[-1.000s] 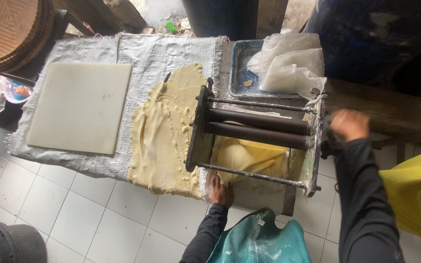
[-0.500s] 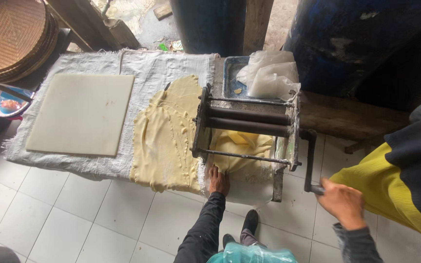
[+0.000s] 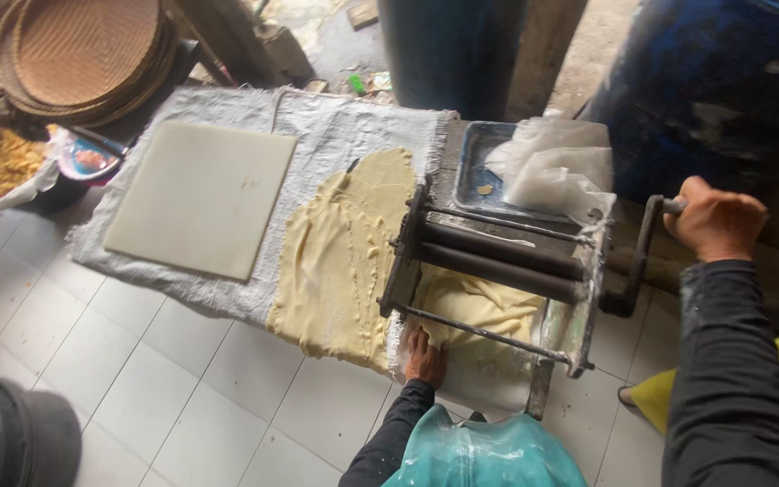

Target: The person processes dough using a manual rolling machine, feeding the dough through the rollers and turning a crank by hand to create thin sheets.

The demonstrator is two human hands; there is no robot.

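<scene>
Two hands, right hand [image 3: 719, 221] fingers gripping crank handle [image 3: 649, 236], left hand [image 3: 425, 357] fingers flat on dough [image 3: 344, 257], white bags [image 3: 556, 167] behind rollers [image 3: 498, 257]

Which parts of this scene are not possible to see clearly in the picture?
- Head view: dough under the rollers is partly hidden by them.
- Right hand covers the crank handle's grip.
- Left hand: fingertips lie hidden in the dough.
- Tray: contents covered by plastic bags.
- Woven trays cut off by the top edge.
</scene>
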